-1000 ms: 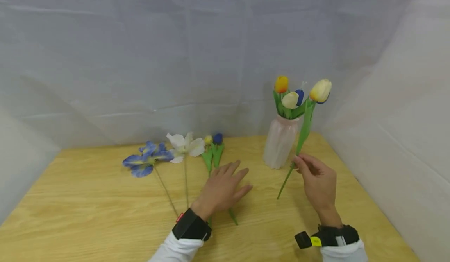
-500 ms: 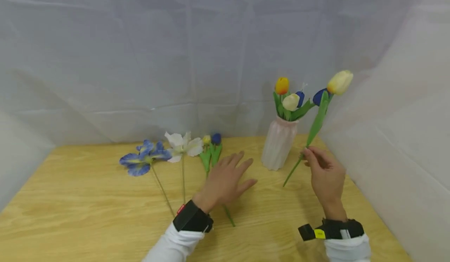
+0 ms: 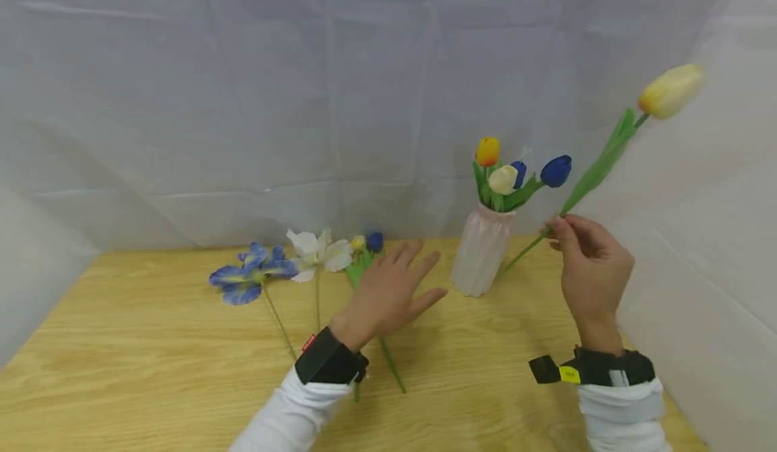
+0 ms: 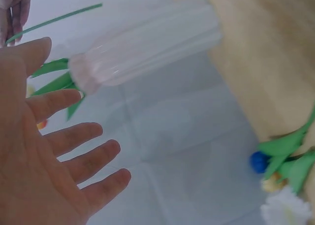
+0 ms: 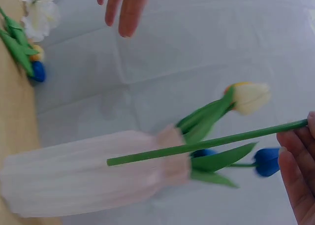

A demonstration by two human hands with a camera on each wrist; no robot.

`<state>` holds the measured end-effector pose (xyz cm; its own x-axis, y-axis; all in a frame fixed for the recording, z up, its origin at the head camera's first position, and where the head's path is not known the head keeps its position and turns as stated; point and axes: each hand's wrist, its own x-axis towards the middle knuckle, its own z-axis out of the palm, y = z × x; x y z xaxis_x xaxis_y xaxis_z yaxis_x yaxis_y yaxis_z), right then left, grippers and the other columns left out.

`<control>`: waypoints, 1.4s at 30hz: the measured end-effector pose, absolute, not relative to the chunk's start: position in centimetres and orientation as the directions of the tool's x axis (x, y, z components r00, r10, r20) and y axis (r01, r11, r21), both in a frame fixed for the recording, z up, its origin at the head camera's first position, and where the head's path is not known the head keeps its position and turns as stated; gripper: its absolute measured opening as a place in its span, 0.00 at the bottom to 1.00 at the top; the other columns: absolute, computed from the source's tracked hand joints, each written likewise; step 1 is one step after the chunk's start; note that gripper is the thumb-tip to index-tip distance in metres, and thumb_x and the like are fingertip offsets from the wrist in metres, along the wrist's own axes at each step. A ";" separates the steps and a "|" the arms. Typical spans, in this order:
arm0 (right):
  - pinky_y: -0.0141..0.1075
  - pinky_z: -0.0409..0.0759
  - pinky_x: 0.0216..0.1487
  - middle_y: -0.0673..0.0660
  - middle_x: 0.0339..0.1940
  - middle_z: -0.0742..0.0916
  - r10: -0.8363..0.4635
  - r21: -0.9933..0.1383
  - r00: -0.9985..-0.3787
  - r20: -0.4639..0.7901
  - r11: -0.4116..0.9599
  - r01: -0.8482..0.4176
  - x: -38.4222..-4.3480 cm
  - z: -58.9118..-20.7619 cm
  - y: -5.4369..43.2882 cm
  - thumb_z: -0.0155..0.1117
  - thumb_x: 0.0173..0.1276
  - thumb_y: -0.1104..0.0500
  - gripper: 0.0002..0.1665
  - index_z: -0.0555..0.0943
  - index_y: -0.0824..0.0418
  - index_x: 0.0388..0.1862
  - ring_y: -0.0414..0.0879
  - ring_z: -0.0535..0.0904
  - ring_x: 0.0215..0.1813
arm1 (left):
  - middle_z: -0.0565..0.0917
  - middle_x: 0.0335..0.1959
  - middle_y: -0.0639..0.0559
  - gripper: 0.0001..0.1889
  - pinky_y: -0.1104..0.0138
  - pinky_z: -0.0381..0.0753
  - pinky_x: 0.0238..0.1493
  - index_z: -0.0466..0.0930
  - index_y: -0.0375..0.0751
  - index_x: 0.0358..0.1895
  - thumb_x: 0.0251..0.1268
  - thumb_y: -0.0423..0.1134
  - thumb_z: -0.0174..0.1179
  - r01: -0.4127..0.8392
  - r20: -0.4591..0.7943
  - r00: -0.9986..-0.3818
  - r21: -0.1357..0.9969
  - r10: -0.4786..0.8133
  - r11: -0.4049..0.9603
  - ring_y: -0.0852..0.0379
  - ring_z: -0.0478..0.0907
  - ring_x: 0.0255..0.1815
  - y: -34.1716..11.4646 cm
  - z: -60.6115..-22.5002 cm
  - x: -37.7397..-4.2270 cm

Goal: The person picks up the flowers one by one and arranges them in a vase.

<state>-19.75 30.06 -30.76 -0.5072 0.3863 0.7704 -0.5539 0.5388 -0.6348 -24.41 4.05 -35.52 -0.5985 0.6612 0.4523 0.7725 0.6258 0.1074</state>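
Observation:
Between thumb and fingers my right hand pinches the green stem of a pale yellow tulip, tilted with its bloom up and to the right. In the right wrist view the bare lower stem crosses in front of the vase. The pinkish-white ribbed vase stands upright, holding an orange-yellow tulip, a cream tulip and blue tulips. My left hand hovers with fingers spread over the tulip stems lying on the table; the left wrist view shows its palm holding nothing.
On the wooden table, left of the vase, lie a blue iris, a white flower, a small yellow tulip and a blue tulip. Pale cloth hangs behind and at the sides.
My right hand has moved up and right with the pale yellow tulip, which leans further right; its lower stem end is higher. My left hand has shifted slightly up and right, still spread.

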 end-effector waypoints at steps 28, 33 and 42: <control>0.27 0.80 0.41 0.55 0.35 0.88 0.441 -0.571 -0.366 0.819 0.566 -0.595 -22.1 -25.2 29.7 0.66 0.64 0.65 0.11 0.83 0.75 0.40 0.40 0.82 0.33 | 0.67 0.68 0.40 0.30 0.52 0.65 0.64 0.68 0.46 0.68 0.71 0.59 0.49 0.761 0.435 -0.609 0.083 0.664 0.644 0.44 0.65 0.66 3.3 -31.6 -24.9; 0.27 0.80 0.42 0.52 0.35 0.88 0.427 -0.620 -0.451 0.784 0.572 -0.536 -22.7 -25.8 29.9 0.67 0.64 0.61 0.13 0.85 0.71 0.41 0.38 0.83 0.34 | 0.68 0.67 0.40 0.29 0.51 0.65 0.64 0.69 0.45 0.67 0.70 0.58 0.50 0.758 0.447 -0.616 0.109 0.649 0.643 0.43 0.66 0.65 3.0 -32.3 -24.9; 0.22 0.78 0.38 0.62 0.35 0.88 0.372 -0.648 -0.564 0.737 0.627 -0.433 -23.4 -27.7 29.5 0.65 0.67 0.60 0.14 0.84 0.73 0.40 0.28 0.81 0.31 | 0.69 0.66 0.40 0.29 0.48 0.67 0.62 0.69 0.46 0.66 0.70 0.60 0.49 0.733 0.413 -0.645 0.093 0.643 0.674 0.42 0.66 0.65 2.1 -34.4 -24.9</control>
<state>-23.39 29.54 -27.69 -0.5645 0.3721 0.7368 -0.4329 0.6266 -0.6481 -24.89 2.15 -34.43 -0.6446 0.6431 0.4134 0.7325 0.6743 0.0931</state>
